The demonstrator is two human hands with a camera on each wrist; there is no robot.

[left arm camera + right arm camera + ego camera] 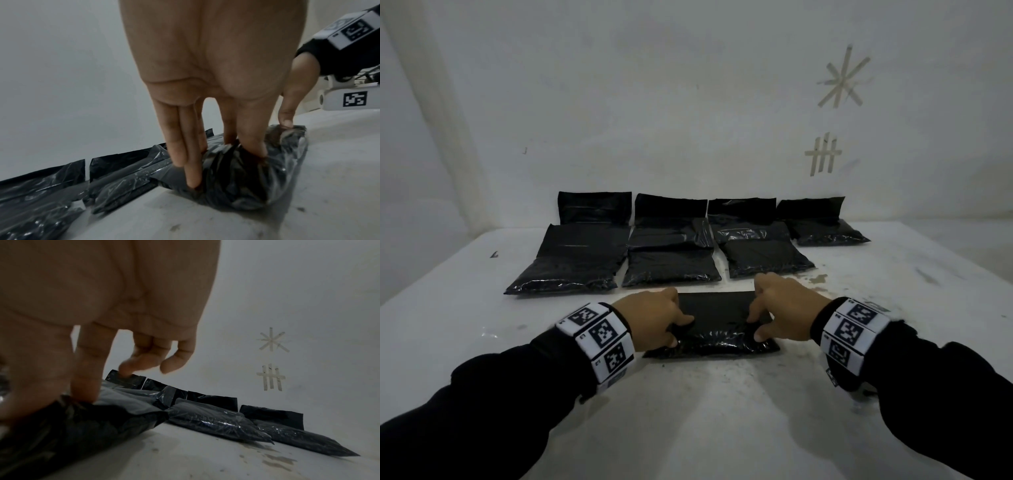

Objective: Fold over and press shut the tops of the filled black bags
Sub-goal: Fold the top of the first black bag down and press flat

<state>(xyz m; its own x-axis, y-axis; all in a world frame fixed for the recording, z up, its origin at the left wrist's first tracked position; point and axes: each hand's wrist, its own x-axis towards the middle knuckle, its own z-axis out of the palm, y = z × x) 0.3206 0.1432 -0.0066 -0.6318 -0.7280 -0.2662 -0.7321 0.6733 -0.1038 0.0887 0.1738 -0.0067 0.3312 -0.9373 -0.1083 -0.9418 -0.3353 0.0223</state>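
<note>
Both hands are working the near bag point(717, 323) now, the one lying flat on the white table point(705, 411) right in front of the person; the left hand point(654, 317) is gripping its left side, thumb and fingers digging into the plastic; the right hand point(784, 308) is pinching the right side between thumb and forefinger, its other fingers hanging curled and free in the right wrist view. The flat matte top is lying away from the person, the bulging filled end is sitting near; the left wrist view is showing the fingertips point(193, 181) sinking into crinkled plastic.

To do this well, judging from the grip, the person is wanting both hands moving together so the crease runs straight across; the fill should be staying down in the near end, clear of the fold line; the pressing is best swept from the middle outward so trapped air is escaping and the flap is lying flat; a lopsided pull could be skewing the fold or letting grains creep into it.

Counting up: the far bags point(671, 267) are sitting in overlapping rows against the wall point(688, 102), seven as far as the head view is showing; one bag in hand; two taped marks point(842, 78) on the wall; two hands.
</note>
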